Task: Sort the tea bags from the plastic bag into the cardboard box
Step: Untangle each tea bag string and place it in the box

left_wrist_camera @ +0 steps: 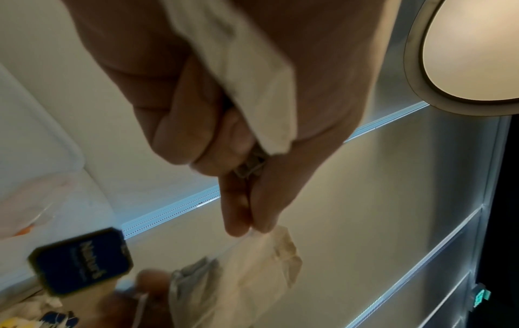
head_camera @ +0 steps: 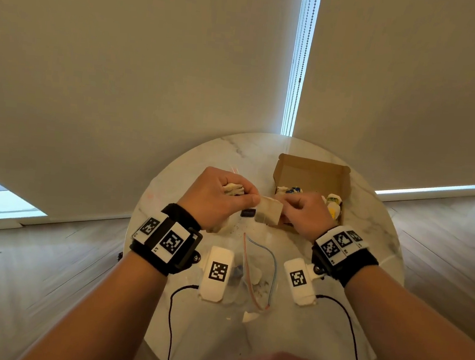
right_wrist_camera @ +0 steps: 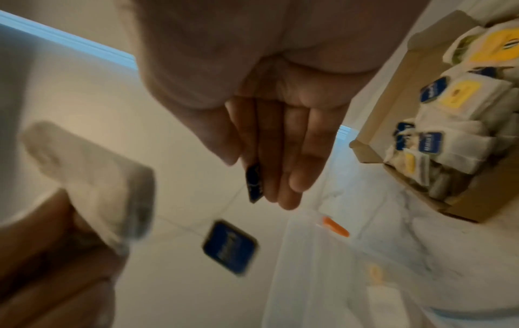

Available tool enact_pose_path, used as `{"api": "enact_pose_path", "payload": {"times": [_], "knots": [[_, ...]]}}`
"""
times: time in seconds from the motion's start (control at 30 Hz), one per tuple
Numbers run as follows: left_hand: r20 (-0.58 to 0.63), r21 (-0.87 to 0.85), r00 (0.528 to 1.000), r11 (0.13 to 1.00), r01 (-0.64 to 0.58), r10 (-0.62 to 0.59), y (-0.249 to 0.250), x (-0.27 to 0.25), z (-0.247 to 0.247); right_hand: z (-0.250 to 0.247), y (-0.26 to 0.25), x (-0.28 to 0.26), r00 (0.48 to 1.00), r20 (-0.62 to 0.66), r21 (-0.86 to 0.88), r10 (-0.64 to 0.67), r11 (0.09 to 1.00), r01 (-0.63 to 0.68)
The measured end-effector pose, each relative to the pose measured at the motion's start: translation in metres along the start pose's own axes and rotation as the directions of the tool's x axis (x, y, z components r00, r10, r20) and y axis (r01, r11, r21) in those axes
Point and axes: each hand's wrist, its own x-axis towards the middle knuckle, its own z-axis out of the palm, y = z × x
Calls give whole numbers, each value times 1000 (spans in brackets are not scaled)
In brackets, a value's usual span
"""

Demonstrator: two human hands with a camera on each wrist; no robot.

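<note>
- Head view: both forearms reach over the round table (head_camera: 203,159). The left hand (head_camera: 217,195) is fisted round a bunch of tea bags (head_camera: 232,190), and its thumb pins one flat tea bag (head_camera: 269,213) held out between the hands. The right hand (head_camera: 304,212), fingers curled, meets that bag's far edge, above the near edge of the box (head_camera: 312,172), which holds bags. The plastic bag (head_camera: 256,271) lies near the wrists, partly hidden by the cameras
- Left wrist view: thumb and forefinger pinch the tea bag (left_wrist_camera: 264,266); a blue tag (left_wrist_camera: 81,260) hangs blurred
- Right wrist view: fingers (right_wrist_camera: 283,159) lie straight together, thumb pinching a dark tag (right_wrist_camera: 254,184) against them; the other blue tag (right_wrist_camera: 229,246) is blurred
</note>
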Motion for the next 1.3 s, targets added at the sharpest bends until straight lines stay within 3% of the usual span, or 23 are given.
{"api": "enact_pose_path", "payload": {"times": [0.23, 0.43, 0.63, 0.83, 1.13, 1.3], "knots": [[15, 27, 994, 994, 109, -110, -10, -2, 7, -12, -42, -6, 989, -14, 137, -150, 979, 151], [4, 14, 991, 991, 136, -136, -11, 0, 7, -13, -53, -13, 939, -25, -68, -342, 938, 340], [-39, 10, 991, 992, 126, -125, -13, 5, 6, -17, -58, -31, 945, 45, 54, -323, 946, 321], [-69, 6, 994, 996, 87, -86, -15, 10, 8, -14, -44, -37, 953, -3, 101, -302, 948, 300], [-63, -35, 991, 993, 115, -117, -17, 13, 14, -6, -24, -29, 986, -65, 37, -153, 987, 156], [-157, -89, 979, 989, 120, -133, -20, 17, 15, -24, -12, -13, 985, -119, -57, -122, 992, 116]]}}
